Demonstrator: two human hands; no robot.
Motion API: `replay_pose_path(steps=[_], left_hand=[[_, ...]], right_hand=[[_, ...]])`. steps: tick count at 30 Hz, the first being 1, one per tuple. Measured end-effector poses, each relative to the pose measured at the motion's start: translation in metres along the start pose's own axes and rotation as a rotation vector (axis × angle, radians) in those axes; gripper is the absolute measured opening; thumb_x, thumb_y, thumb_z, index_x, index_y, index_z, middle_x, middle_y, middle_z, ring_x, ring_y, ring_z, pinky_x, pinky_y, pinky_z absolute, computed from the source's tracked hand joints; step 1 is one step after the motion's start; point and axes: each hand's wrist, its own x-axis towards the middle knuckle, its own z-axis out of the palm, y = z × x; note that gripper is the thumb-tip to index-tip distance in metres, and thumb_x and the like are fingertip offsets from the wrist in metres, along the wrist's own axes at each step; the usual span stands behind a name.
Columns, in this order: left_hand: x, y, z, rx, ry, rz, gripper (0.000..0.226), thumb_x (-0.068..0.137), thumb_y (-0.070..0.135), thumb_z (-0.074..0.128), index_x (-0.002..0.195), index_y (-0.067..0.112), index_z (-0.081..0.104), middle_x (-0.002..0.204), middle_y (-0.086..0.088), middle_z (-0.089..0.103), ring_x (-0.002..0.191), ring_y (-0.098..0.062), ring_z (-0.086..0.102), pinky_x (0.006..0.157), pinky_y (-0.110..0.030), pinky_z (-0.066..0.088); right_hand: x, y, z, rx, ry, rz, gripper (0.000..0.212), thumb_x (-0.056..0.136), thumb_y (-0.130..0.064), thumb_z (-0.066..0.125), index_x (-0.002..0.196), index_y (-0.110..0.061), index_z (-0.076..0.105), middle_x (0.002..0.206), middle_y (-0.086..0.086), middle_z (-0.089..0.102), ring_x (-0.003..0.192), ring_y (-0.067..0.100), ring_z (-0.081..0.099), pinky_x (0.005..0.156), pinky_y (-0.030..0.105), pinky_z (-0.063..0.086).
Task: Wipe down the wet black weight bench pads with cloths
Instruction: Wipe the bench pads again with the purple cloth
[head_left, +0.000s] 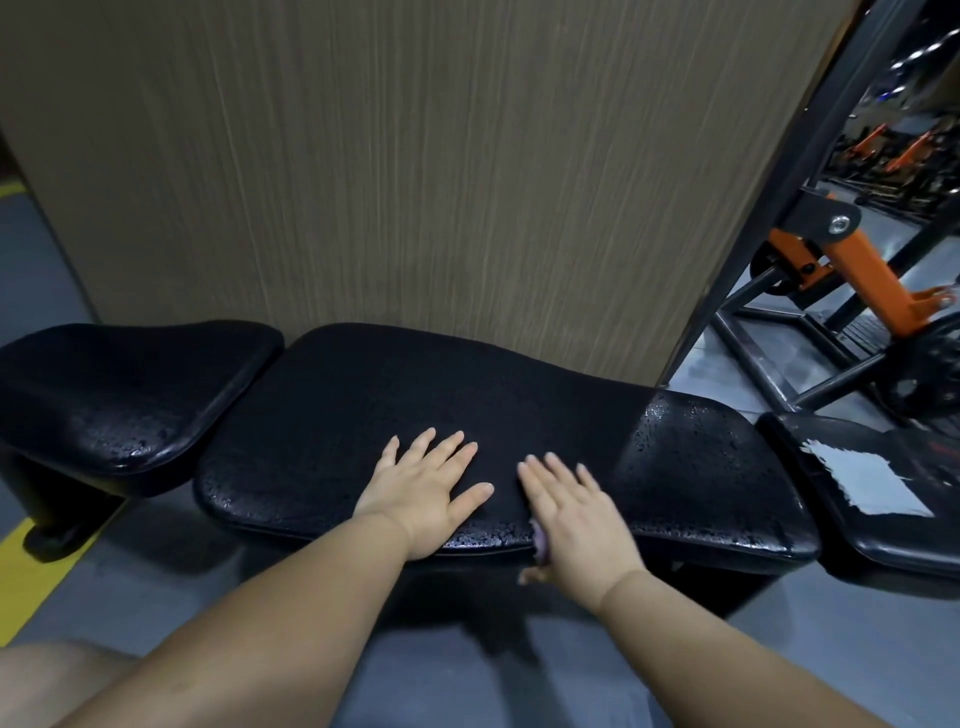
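In the lower middle of the frame, the left hand is lying flat on the long black vinyl bench pad, its fingers straight and spread apart, with no cloth showing under it. Just beside it, the right hand is pressing down with straight, slightly motion-blurred fingers. Only a small crumpled scrap of purple cloth is peeking out by its thumb at the pad's front edge. Whether the thumb is pinching the cloth I cannot tell.

That cloth is likely sitting half off the edge, so a hard sweep is risking dropping it onto the grey floor. The bare left palm is probably spreading water rather than lifting it, and could skid on the slick vinyl.

Droplets are glinting along the front edge and at the pad's right end, which look easy to miss. Farther left, the shorter black seat pad is also beading with water. At the right edge, a third black pad is showing a torn pale patch that could snag the cloth.

Beyond, a wood-grain wall panel is crowding the far side, limiting reach.
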Motion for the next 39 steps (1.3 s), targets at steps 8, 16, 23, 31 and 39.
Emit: replay_pose_path(steps=[8,16,23,31,39], left_hand=[[0.001,0.001,-0.001,0.000,-0.012,-0.009,0.065,0.096,0.065,0.010,0.155,0.037,0.003,0.162,0.019,-0.005,0.149,-0.011,-0.012,0.120,-0.044,-0.008],[0.002,0.000,0.002,0.007,-0.006,-0.008,0.066,0.096,0.065,0.012,0.155,0.037,0.003,0.162,0.018,-0.005,0.149,-0.012,-0.012,0.120,-0.044,-0.008],[0.003,-0.001,0.002,0.013,0.003,0.000,0.067,0.095,0.066,0.009,0.155,0.037,0.003,0.162,0.017,-0.005,0.149,-0.013,-0.011,0.120,-0.046,-0.006],[0.001,0.000,0.000,0.017,0.000,0.005,0.070,0.093,0.068,0.008,0.155,0.036,0.003,0.162,0.017,-0.004,0.149,-0.013,-0.010,0.120,-0.045,-0.006],[0.001,0.001,-0.002,0.007,-0.010,0.000,0.067,0.095,0.065,0.011,0.155,0.037,0.003,0.162,0.017,-0.004,0.149,-0.012,-0.011,0.121,-0.044,-0.007]], right_hand=[[0.001,0.011,0.001,-0.022,-0.023,-0.024,0.134,0.030,-0.078,0.075,0.142,-0.010,0.044,0.144,0.002,0.049,0.133,0.021,0.046,0.107,0.043,0.031],[-0.049,0.097,0.003,-0.034,-0.105,0.302,0.133,0.044,-0.075,0.076,0.151,-0.017,0.023,0.155,-0.006,0.028,0.145,0.011,0.019,0.118,0.040,0.013],[-0.041,0.076,0.004,-0.057,-0.060,0.310,0.134,0.035,-0.077,0.078,0.145,-0.010,0.040,0.148,0.003,0.043,0.138,0.022,0.038,0.112,0.046,0.030],[0.009,-0.020,-0.001,0.006,0.016,-0.093,0.136,0.020,-0.080,0.075,0.131,-0.005,0.056,0.134,0.007,0.058,0.124,0.024,0.055,0.101,0.046,0.041],[-0.006,0.029,0.003,-0.013,-0.044,0.031,0.136,0.024,-0.080,0.075,0.137,-0.009,0.049,0.138,0.002,0.054,0.129,0.022,0.050,0.109,0.042,0.024]])
